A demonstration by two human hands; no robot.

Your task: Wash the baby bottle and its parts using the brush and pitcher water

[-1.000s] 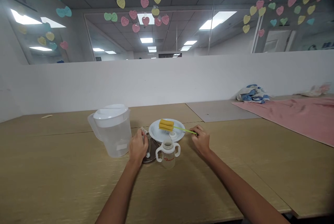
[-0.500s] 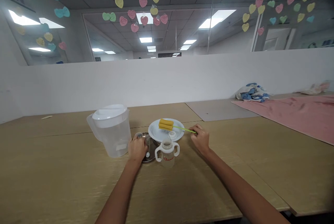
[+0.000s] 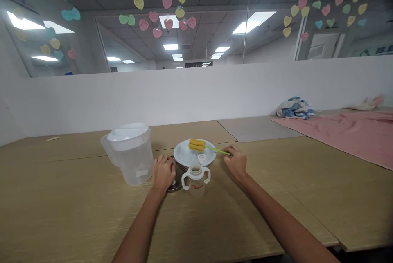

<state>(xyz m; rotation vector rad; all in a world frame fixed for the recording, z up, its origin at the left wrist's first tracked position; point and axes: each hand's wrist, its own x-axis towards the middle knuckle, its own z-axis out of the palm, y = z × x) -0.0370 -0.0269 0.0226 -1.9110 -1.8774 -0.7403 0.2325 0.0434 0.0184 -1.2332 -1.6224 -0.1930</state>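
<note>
1. Over the white plate (image 3: 181, 157), the yellow sponge brush (image 3: 197, 145) is pointing its head to 9 o'clock; whether it touches the plate, I cannot tell.
2. At 3 o'clock of the brush head, the right hand (image 3: 235, 160) holds the end of the green handle (image 3: 217, 150), fingers closed around it.
3. On the near side of the plate lies a white cap (image 3: 202, 158).
4. At 6 o'clock of the plate stands the two-handled baby bottle (image 3: 196, 183), upright, its mouth uncovered.
5. At 9 o'clock of the bottle is the metal tray (image 3: 181, 173). The left hand (image 3: 164, 171) is over it, fingers curled; I cannot tell if they hold something.
6. Farther, toward 10 o'clock, stands the lidded plastic pitcher (image 3: 135, 160).
7. Judging from this, the step in hand is handling the brush and parts; a next move calls for keeping the handle clear of the bottle.
</note>
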